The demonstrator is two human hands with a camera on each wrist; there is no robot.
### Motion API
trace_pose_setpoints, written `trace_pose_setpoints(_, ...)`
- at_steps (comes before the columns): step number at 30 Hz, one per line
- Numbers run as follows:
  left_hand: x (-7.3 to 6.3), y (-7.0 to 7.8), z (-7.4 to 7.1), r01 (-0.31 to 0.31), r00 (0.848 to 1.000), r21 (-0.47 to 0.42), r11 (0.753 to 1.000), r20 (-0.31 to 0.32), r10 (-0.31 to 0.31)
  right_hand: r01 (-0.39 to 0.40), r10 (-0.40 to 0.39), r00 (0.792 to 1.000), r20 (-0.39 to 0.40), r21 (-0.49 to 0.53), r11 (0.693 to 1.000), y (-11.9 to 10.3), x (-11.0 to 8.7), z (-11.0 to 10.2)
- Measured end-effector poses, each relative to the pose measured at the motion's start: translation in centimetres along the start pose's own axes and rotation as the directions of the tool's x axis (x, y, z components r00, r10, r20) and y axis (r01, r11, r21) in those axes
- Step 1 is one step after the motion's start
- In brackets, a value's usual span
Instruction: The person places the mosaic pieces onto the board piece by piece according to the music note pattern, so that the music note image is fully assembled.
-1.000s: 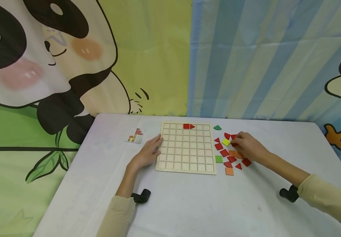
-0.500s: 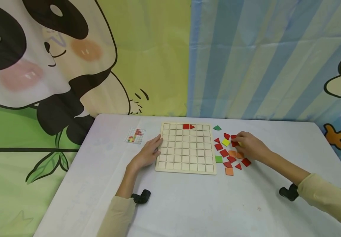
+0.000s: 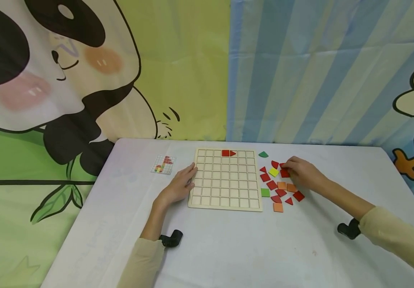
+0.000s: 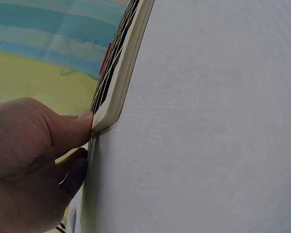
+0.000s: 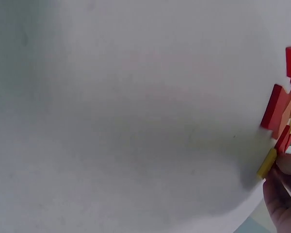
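Observation:
My left hand point(image 3: 179, 185) rests at the left edge of a pale wooden grid board point(image 3: 225, 182); in the left wrist view its thumb point(image 4: 75, 128) touches the board's edge near a corner. A red square tile point(image 3: 225, 153) and a red triangular tile point(image 3: 233, 153) lie in the board's top row. Over the loose tiles right of the board, my right hand point(image 3: 305, 173) has its bent fingers down beside a red tile point(image 3: 285, 173). In the right wrist view a yellow tile point(image 5: 267, 163) touches or nearly touches those fingertips; whether they pinch it is unclear.
A small pattern card point(image 3: 163, 164) lies left of the board. Around the right hand are orange tiles point(image 3: 278, 207), a green square tile point(image 3: 265, 192), a dark green tile point(image 3: 263, 154), another yellow tile point(image 3: 273, 172) and several red ones. A printed curtain hangs behind the table.
My right hand shifts slightly among the loose tiles; a yellow tile glimpsed under it half a second ago is hidden in the head view now. The left hand and board stay put.

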State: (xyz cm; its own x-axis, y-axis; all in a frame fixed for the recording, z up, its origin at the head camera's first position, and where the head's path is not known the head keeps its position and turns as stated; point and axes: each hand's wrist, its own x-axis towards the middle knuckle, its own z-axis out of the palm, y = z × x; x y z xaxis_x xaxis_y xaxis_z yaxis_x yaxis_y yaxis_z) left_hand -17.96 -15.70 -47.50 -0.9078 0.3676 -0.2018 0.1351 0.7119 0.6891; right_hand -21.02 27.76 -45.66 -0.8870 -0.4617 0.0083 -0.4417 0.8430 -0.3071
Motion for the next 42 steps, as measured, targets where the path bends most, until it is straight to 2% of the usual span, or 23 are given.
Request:
trace_pose_setpoints(6,0.0,-0.2,0.1,-0.002,1.000,0.001,1.000,-0.003,0.002,0.009,-0.010,1.000,-0.011,-0.110,0.994,0.7,1.0,-0.4)
trace_pose_setpoints(13,0.1,-0.3,-0.1,-0.008,1.000,0.010,1.000,-0.006,0.008,0.052,-0.049,0.998,0.036,-0.100,0.994,1.8,2.4,-1.1)
trace_pose_setpoints(17,0.1,-0.4,-0.3,-0.008,1.000,0.006,1.000,-0.009,0.008,0.060,-0.060,0.998,0.002,-0.091,0.994,1.3,3.3,-1.8)
trace_pose_setpoints(21,0.1,-0.5,-0.3,-0.006,1.000,0.004,1.000,-0.007,0.006,0.081,-0.079,0.996,-0.036,0.042,0.996,-1.3,4.7,-2.1)
trace_pose_setpoints(24,0.2,-0.6,-0.2,-0.008,1.000,0.013,1.000,-0.003,0.008,0.151,-0.148,0.989,-0.028,0.140,0.979,-4.3,6.1,-1.4)
trace_pose_setpoints(27,0.2,-0.5,-0.1,-0.009,1.000,0.016,1.000,-0.005,0.009,0.225,-0.227,0.974,-0.009,0.186,0.956,-7.2,7.5,0.1)
trace_pose_setpoints(30,0.2,-0.4,0.1,-0.009,1.000,0.001,1.000,-0.004,0.009,0.275,-0.282,0.959,0.009,0.196,0.941,-9.4,9.0,1.6)
trace_pose_setpoints(34,0.1,0.0,0.3,-0.003,1.000,-0.012,1.000,0.002,0.004,0.317,-0.322,0.946,0.018,0.147,0.937,-11.0,10.6,2.9)
trace_pose_setpoints(42,-0.1,0.0,0.1,0.003,1.000,-0.008,1.000,-0.014,-0.004,0.315,-0.318,0.948,0.017,0.090,0.945,-12.4,11.9,3.3)
